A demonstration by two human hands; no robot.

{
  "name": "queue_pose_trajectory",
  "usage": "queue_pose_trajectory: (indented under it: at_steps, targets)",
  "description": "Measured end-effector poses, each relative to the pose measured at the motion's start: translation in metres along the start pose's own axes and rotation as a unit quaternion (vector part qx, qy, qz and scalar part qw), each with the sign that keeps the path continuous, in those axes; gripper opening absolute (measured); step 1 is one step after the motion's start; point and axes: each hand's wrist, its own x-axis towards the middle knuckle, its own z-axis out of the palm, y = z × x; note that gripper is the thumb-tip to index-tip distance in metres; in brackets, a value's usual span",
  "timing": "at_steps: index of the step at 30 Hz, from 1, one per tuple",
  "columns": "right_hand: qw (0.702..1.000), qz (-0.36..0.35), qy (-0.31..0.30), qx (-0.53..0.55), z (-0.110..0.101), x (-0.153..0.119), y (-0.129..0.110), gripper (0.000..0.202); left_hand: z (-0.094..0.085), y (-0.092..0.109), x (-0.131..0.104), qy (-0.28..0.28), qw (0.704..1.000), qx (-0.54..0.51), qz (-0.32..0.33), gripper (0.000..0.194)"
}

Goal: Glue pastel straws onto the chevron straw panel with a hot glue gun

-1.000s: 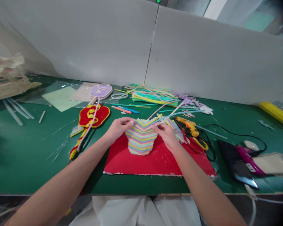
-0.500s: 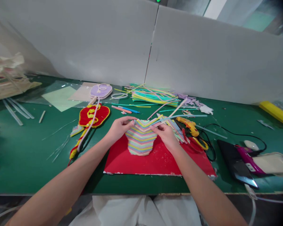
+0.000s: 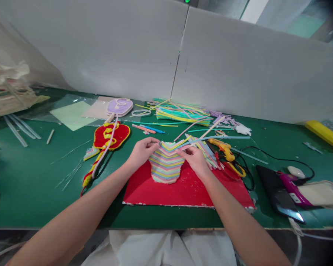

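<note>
A striped piece (image 3: 166,168) made of pastel chenille stems, in zigzag rows of pink, yellow, blue and green, lies over a red board (image 3: 166,194). My left hand (image 3: 143,151) pinches its upper left edge between thumb and fingers. At the upper right edge, my right hand (image 3: 195,159) has its thumb pressed on the stems, its other fingers curled and partly hidden. A long light blue chenille stem (image 3: 224,138) runs from the top rows out to the right, above my right hand. Just beyond that hand lies a bunch of cut stems (image 3: 208,153).
Behind lies a pile of coloured stems (image 3: 180,111). An orange glue gun (image 3: 223,147) and yellow-handled scissors (image 3: 236,169) lie to the right, near a black phone (image 3: 277,195) and a power strip (image 3: 295,190). A red and yellow fan-shaped piece (image 3: 111,138) is at left.
The light blue stem's free end reaches a little farther right. Both hands stay almost where they were at the piece's upper edges.
</note>
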Motion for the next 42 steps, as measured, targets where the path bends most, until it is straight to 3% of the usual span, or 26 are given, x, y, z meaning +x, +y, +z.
queue_pose_trajectory:
  at_steps: [12, 21, 29, 42]
  targets:
    - [0.999, 0.003, -0.019, 0.026, 0.003, 0.000, 0.003, 0.035, 0.003, 0.007, -0.004, -0.027, 0.999, 0.037, -0.008, 0.038]
    - [0.997, 0.032, 0.022, 0.062, 0.005, 0.003, 0.005, 0.038, 0.005, 0.005, -0.004, -0.053, 0.997, 0.042, -0.038, 0.038]
    - [0.994, 0.054, 0.005, 0.097, 0.004, 0.002, 0.009, 0.032, 0.005, 0.004, -0.003, -0.086, 0.994, 0.030, -0.059, 0.036]
    - [0.996, 0.048, 0.000, 0.077, 0.002, 0.002, 0.010, 0.030, 0.005, 0.005, -0.003, -0.072, 0.995, 0.028, -0.070, 0.035]
